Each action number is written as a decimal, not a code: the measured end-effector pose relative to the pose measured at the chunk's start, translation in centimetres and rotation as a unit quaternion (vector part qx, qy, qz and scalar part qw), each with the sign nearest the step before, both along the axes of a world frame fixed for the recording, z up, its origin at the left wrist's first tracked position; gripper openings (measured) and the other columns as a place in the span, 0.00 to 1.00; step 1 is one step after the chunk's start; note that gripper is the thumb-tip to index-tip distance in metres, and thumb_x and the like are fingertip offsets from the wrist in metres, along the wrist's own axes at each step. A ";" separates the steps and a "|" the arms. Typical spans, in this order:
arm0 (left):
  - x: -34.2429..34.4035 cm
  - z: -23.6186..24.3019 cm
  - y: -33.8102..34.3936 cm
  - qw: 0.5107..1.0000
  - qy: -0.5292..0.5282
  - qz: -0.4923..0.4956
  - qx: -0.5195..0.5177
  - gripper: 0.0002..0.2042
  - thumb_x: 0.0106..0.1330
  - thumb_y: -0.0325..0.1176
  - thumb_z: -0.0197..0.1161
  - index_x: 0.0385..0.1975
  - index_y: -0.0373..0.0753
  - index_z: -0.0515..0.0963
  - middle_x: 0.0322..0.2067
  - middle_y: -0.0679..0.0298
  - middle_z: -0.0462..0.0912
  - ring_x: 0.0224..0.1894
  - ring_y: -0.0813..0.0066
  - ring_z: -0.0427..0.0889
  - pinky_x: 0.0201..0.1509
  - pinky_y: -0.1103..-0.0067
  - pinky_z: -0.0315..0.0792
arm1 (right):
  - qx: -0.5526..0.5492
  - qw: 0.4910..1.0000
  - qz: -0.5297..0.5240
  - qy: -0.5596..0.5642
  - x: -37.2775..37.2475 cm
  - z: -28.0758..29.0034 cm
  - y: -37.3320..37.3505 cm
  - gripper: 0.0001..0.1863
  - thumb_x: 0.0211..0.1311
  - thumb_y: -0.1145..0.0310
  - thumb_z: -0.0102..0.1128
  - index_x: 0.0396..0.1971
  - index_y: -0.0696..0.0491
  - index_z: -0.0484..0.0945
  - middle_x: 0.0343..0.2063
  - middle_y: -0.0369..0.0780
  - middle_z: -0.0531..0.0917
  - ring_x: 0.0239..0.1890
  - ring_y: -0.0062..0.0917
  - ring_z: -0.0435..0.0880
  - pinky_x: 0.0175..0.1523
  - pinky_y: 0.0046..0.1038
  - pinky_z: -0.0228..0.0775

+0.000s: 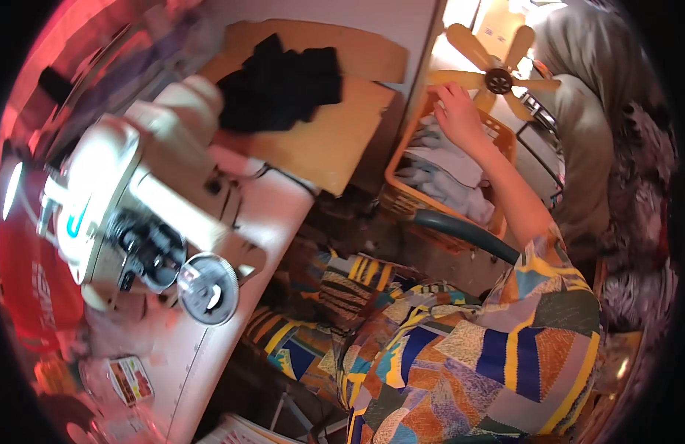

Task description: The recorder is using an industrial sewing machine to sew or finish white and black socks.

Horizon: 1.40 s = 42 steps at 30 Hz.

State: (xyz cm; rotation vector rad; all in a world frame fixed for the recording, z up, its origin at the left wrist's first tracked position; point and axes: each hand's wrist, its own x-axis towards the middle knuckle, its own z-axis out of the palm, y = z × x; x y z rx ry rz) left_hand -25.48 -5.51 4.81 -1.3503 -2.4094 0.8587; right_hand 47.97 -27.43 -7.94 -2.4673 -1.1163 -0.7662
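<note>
My right hand [459, 122] reaches out over an orange plastic basket [393, 174] at the upper right. Its fingers bend over the far rim of that basket and seem to grip it; the fingertips are partly hidden. Inside the basket lie grey and white cloth pieces [450, 166], below my wrist and forearm. My left hand does not show.
A white sewing machine [105, 177] with a handwheel [208, 288] stands on the pale table [187, 362] at left. Black cloth [279, 85] lies on cardboard [335, 140] beyond. A yellow-bladed fan [498, 80] stands behind the basket. A dark curved bar [461, 228] crosses before it.
</note>
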 end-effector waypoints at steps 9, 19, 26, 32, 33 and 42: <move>18.0 2.5 -4.8 0.928 -0.121 -0.353 -0.013 0.19 0.59 0.50 0.64 0.44 0.43 0.79 0.41 0.50 0.82 0.40 0.52 0.82 0.42 0.62 0.75 | -0.360 0.872 -0.110 0.313 4.7 -15.7 -11.4 0.34 0.47 0.49 0.69 0.51 0.54 0.73 0.46 0.50 0.78 0.51 0.43 0.77 0.55 0.42 0.69; 27.1 -1.2 -7.9 0.478 -0.325 -0.816 -0.020 0.12 0.57 0.33 0.65 0.40 0.37 0.78 0.38 0.53 0.81 0.38 0.56 0.81 0.38 0.67 0.75 | 0.172 0.679 0.144 0.699 -4.5 4.4 -2.7 0.12 0.64 0.61 0.57 0.39 0.55 0.76 0.32 0.35 0.83 0.36 0.16 0.82 0.38 0.22 0.73; 37.7 -3.5 -9.7 0.211 -0.173 -0.959 0.076 0.15 0.53 0.31 0.60 0.43 0.45 0.76 0.54 0.69 0.71 0.56 0.70 0.69 0.50 0.76 0.70 | 0.077 0.385 0.227 0.891 -14.1 6.2 1.6 0.16 0.64 0.61 0.58 0.42 0.59 0.77 0.37 0.39 0.83 0.39 0.22 0.83 0.45 0.26 0.76; 32.9 -2.5 -9.6 0.222 -0.092 -0.968 0.073 0.11 0.53 0.30 0.57 0.37 0.41 0.75 0.41 0.66 0.72 0.55 0.74 0.67 0.55 0.77 0.66 | -0.126 0.584 0.393 0.699 -15.1 7.1 5.9 0.19 0.71 0.55 0.45 0.30 0.56 0.76 0.25 0.37 0.81 0.31 0.17 0.82 0.26 0.24 0.74; 31.2 -2.2 -9.8 0.271 -0.129 -0.952 0.056 0.10 0.52 0.30 0.57 0.36 0.41 0.75 0.39 0.66 0.73 0.54 0.74 0.68 0.55 0.77 0.66 | -0.023 0.667 0.470 0.578 -15.4 7.6 7.5 0.18 0.70 0.57 0.48 0.29 0.57 0.75 0.23 0.40 0.81 0.29 0.23 0.83 0.28 0.27 0.73; 28.9 -6.9 -8.1 0.392 -0.527 -0.751 0.065 0.12 0.40 0.28 0.67 0.23 0.40 0.71 0.20 0.65 0.73 0.23 0.68 0.74 0.33 0.74 0.69 | 0.020 0.932 0.344 0.113 -2.2 1.2 21.1 0.36 0.52 0.57 0.68 0.61 0.46 0.66 0.54 0.48 0.72 0.62 0.43 0.62 0.62 0.40 0.62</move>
